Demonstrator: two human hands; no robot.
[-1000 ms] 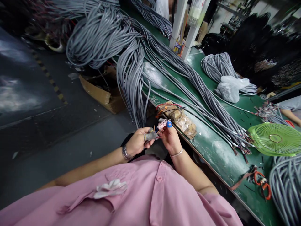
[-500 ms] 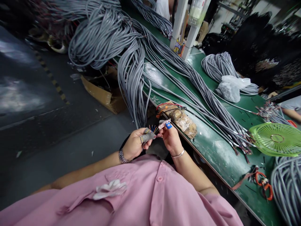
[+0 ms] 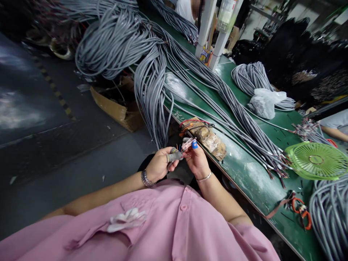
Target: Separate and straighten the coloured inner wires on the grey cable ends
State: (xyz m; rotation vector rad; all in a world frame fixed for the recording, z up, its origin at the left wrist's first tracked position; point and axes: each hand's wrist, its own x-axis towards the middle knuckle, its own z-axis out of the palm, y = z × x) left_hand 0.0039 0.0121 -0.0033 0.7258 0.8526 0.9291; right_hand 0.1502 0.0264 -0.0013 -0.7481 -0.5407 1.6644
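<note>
Over the gap beside the table edge, my two hands meet at chest height. Grey coverings wrap the fingers of my left hand (image 3: 160,164), which is closed around the end of a grey cable. From that end fan out several thin coloured wires (image 3: 179,148), some orange and blue. My right hand (image 3: 198,159), its thumb wrapped in blue, pinches a small pinkish-white piece (image 3: 188,144) against the wires; its exact kind is too small to make out. A wooden block (image 3: 209,136) with orange and black cords lies on the table just beyond my right fingers.
Bundles of grey cable (image 3: 116,43) cover much of the green table (image 3: 252,174) and hang over its edge. A green fan (image 3: 315,159) and orange-handled scissors (image 3: 301,212) are on the right. A cardboard box (image 3: 114,112) sits below. Another person's arm (image 3: 334,132) shows at far right.
My left hand has shifted slightly right, closer to my right hand. Fewer coloured wires show spread between the fingers. The whole view has moved a little.
</note>
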